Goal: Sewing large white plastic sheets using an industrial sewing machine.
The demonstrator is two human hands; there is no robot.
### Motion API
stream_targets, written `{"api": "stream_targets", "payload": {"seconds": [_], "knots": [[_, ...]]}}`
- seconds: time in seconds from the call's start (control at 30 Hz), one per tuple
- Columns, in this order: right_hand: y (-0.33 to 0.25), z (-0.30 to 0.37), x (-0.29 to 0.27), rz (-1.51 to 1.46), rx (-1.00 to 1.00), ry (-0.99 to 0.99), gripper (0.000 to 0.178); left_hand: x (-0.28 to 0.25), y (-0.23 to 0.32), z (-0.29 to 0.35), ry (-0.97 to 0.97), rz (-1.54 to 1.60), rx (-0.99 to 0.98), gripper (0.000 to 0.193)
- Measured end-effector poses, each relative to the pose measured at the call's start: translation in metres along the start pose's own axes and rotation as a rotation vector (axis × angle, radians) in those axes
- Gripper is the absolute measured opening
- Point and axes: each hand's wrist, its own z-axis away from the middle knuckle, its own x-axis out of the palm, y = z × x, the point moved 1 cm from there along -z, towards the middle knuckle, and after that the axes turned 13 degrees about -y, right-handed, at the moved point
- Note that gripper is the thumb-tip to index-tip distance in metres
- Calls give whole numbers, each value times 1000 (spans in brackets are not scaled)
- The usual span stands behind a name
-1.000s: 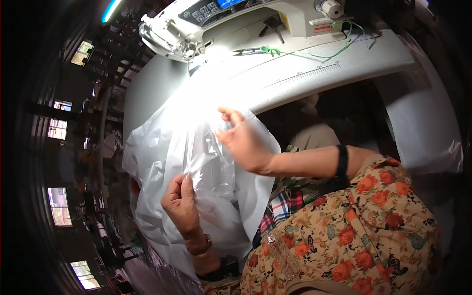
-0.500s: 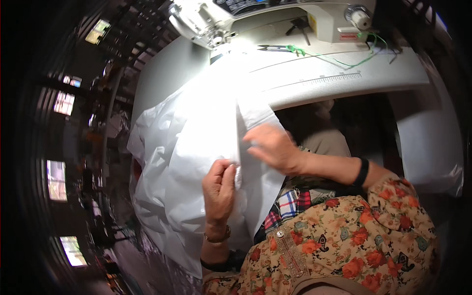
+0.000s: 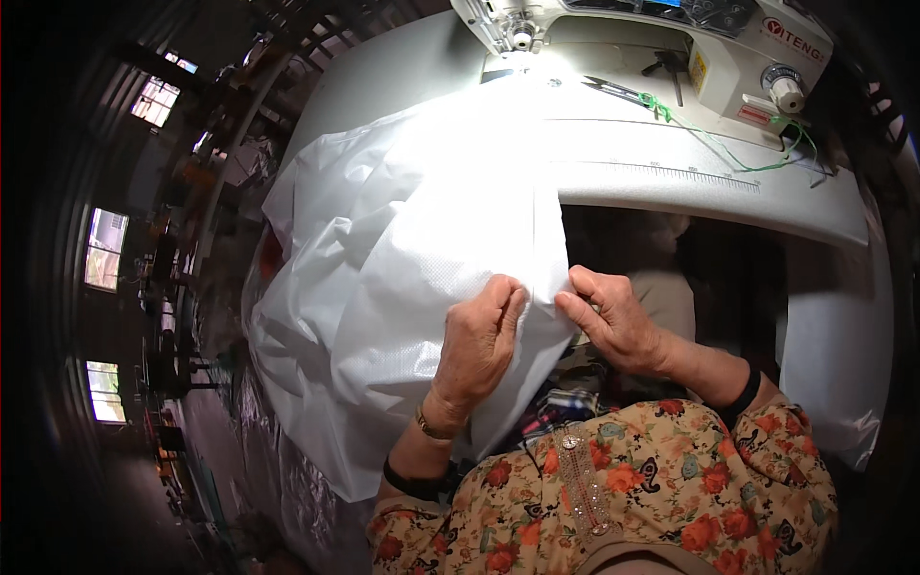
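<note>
A large sheet of white fabric spreads from the sewing machine over the table's front edge and down across my lap. Near a straight fold in it, my left hand is closed, pinching the cloth between thumb and fingers. Just to the right, my right hand grips the fabric's right edge, thumb and forefinger together. The far end of the fabric lies beneath the needle area, where strong lamp glare washes out the detail.
Dark-bladed thread snips with a green cord lie on the white machine table, right of the needle. A printed ruler scale runs along its front. Below the edge is a dark opening. White sheeting hangs at the right.
My right hand, blurred and off the edge before, now grips the fabric. My left hand has moved right and up along the cloth. The view has shifted, and the fabric's right side lies folded narrower.
</note>
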Motion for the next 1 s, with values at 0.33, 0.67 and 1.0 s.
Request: {"api": "stream_targets", "payload": {"seconds": [0.33, 0.67, 1.0], "knots": [[-20, -6, 35, 237, -268, -130, 17, -7, -8, -1, -47, 17, 68, 11], [55, -19, 45, -656, -14, 187, 17, -16, 14, 4, 51, -262, 33, 18], [16, -48, 45, -107, -209, -597, 14, -9, 42, -4, -239, -836, 168, 8]]}}
